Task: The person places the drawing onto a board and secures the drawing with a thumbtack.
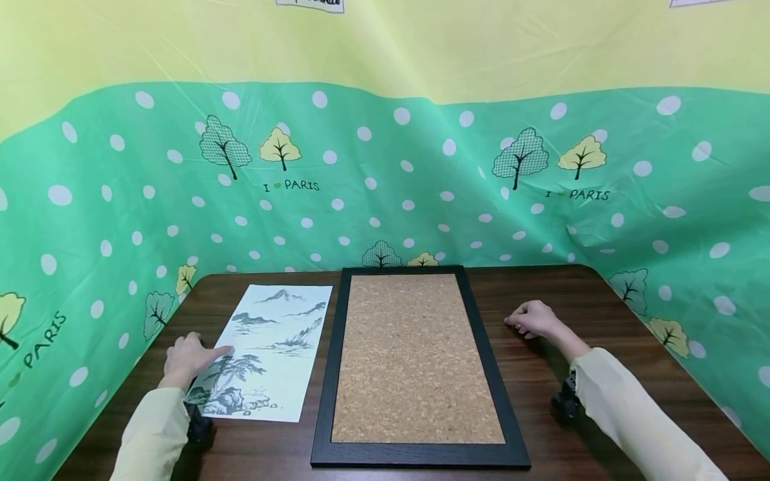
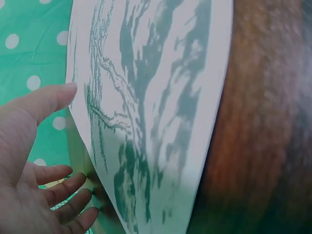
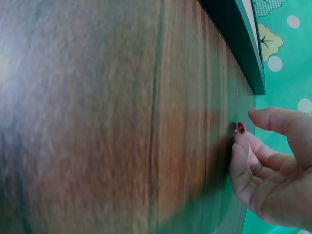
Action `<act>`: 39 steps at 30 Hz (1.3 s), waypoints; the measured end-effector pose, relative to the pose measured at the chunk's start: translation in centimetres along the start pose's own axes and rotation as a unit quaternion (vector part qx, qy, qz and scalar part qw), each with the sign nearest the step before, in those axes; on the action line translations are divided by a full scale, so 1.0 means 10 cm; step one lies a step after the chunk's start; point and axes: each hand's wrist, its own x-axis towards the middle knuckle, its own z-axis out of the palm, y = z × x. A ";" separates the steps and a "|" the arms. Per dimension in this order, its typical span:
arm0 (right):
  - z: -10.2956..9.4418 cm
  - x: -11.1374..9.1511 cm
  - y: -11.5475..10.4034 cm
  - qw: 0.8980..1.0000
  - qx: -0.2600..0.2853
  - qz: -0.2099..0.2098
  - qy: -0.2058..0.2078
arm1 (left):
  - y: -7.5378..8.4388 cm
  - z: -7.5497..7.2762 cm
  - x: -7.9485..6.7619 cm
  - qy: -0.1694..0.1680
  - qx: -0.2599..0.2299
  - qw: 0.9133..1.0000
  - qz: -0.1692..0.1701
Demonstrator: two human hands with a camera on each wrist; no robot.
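L hand (image 1: 188,361) spread wide by print (image 1: 273,341), R hand (image 1: 534,320) bent nr red bit (image 3: 241,127), can't tell if held.

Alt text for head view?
A cork board in a black frame lies on a dark wooden table, with a landscape picture to its left. A person's left grip is at the picture's left edge; the right grip is right of the board.

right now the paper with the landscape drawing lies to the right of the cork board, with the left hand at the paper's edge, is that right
Not quite: the paper lies to the left of the cork board, as the head view shows. The left hand is indeed at the paper's edge.
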 end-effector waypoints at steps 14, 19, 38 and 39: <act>0.06 -0.01 -0.05 0.999 0.016 0.018 0.025 | 0.04 0.07 0.02 0.005 -0.068 0.997 -0.046; 0.06 0.01 -0.02 1.000 0.017 0.015 0.019 | 0.07 0.03 0.01 -0.012 -0.113 0.990 -0.084; -0.01 -0.12 -0.10 0.998 0.007 -0.063 -0.015 | -0.16 -0.08 0.04 -0.084 -0.182 0.979 -0.024; -0.01 -0.12 -0.10 0.998 0.007 -0.067 -0.016 | -0.18 -0.08 0.04 -0.095 -0.196 0.976 -0.019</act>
